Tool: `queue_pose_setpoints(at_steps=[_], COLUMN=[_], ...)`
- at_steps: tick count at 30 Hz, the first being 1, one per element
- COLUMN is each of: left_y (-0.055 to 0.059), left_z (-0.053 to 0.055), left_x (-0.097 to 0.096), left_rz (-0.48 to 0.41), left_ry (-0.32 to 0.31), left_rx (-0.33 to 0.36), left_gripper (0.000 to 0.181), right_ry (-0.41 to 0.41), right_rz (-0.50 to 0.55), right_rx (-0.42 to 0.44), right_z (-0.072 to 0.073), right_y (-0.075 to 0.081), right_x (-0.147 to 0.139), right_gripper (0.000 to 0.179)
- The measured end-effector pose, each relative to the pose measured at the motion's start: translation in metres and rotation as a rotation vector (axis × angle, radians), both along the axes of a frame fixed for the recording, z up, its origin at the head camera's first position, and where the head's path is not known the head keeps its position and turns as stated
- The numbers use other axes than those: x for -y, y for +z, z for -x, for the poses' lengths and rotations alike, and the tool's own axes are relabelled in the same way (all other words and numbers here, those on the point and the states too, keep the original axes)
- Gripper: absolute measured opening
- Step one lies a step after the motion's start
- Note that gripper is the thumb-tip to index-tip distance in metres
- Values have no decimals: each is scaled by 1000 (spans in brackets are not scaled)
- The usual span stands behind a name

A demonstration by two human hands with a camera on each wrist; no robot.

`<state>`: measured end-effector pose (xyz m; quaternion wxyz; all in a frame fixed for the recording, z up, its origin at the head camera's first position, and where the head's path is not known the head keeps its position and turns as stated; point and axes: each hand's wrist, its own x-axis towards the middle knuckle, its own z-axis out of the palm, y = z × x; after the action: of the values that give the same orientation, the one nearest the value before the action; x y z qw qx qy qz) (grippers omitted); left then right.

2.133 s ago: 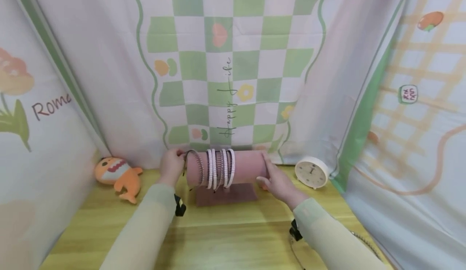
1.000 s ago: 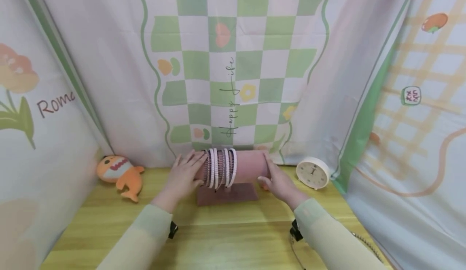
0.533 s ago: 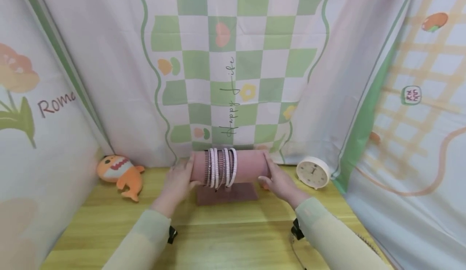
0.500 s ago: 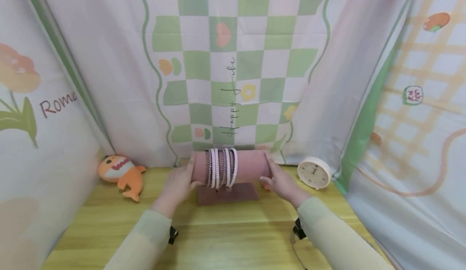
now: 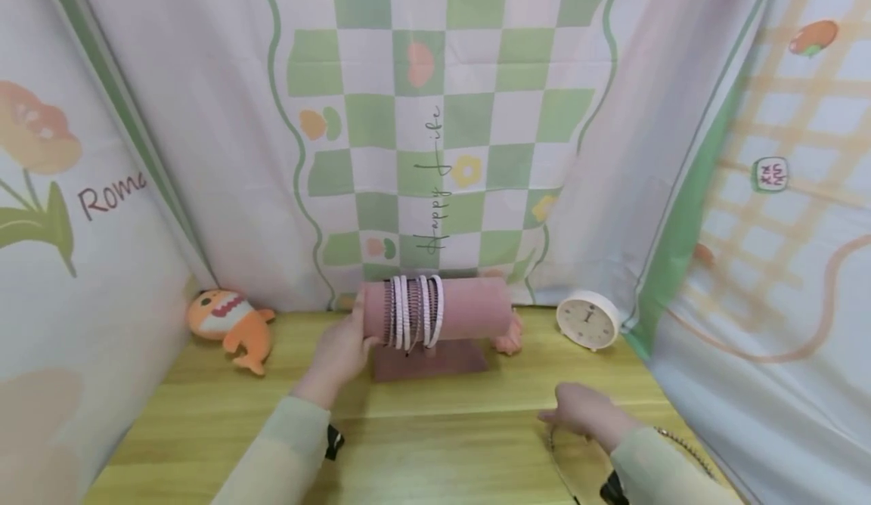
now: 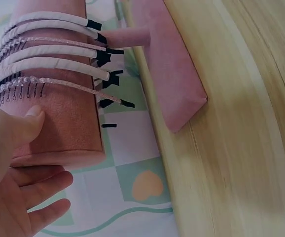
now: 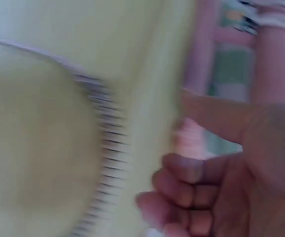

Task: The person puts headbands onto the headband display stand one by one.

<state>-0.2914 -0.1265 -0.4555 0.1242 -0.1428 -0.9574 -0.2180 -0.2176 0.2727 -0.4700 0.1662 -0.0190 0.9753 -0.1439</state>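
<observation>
A pink headband stand (image 5: 474, 308) with a horizontal padded roll stands at the back middle of the table. Several headbands (image 5: 415, 313), white padded ones and dark toothed ones, sit round its left half. My left hand (image 5: 343, 346) touches the roll's left end; in the left wrist view its thumb lies on the curved face and the other visible fingers spread loosely past the end. At the front right, my right hand (image 5: 590, 413) is over another toothed headband (image 7: 105, 123) lying on the table. Its fingers are loosely bent, with nothing visibly between them; motion blurs that view.
An orange shark toy (image 5: 231, 323) lies at the back left of the wooden table (image 5: 435, 444). A white round clock (image 5: 588, 321) stands at the back right. Some pink object (image 5: 509, 336) sits behind the stand's right end. Patterned curtains (image 5: 381, 142) enclose the table.
My left hand has pushed the leftmost headband rightward against the others, then moved back to the roll's end. My right hand has left the roll's right end and come forward to the loose headband.
</observation>
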Motion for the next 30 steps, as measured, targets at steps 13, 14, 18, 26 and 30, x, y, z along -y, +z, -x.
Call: queue_pose_setpoints(at_steps=[13,14,18,26,30], left_y=[2,1,-1,-2,-2], left_z=[-1,0,1,1,0], left_x=[2,2,1,-1,-2], left_rz=[-9,-9,-6,-19,-6], left_ry=[21,22,25,30,27], left_rx=[8,10,7,-6,6], left_gripper=[97,97,96,96,96], right_ry=[-227,-243,-265,-250,-189], right_rz=[253,282,367,464,518], right_rx=[-128,-133,-229,-504,-562], right_z=[-23,-20,1,53,65], right_y=[-65,-62,-38,30,46], right_x=[21,23,28,35,45], right_gripper=[17,17,7,12,11])
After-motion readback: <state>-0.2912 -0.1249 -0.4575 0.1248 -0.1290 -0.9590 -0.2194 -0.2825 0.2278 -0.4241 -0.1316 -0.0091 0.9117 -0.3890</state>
